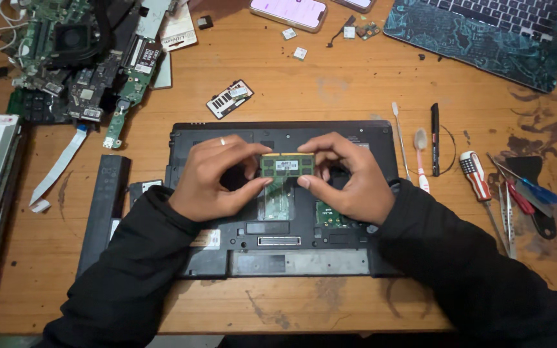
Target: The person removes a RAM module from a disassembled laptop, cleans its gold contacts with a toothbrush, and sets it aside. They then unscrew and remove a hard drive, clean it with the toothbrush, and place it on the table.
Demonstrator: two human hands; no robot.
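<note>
green memory module (287, 165) pinched by short ends, left hand (217, 180) and right hand (346, 177) both clamped on it, held level just above open bay of upturned black laptop base (278, 245). grip on edges only, fingertips off chips (contacts side hidden). advice: line notch with slot, angle in, press down evenly. spare module (229, 98) lies well apart on wooden desk (330, 90); screwdriver (477, 177) to right.
</note>
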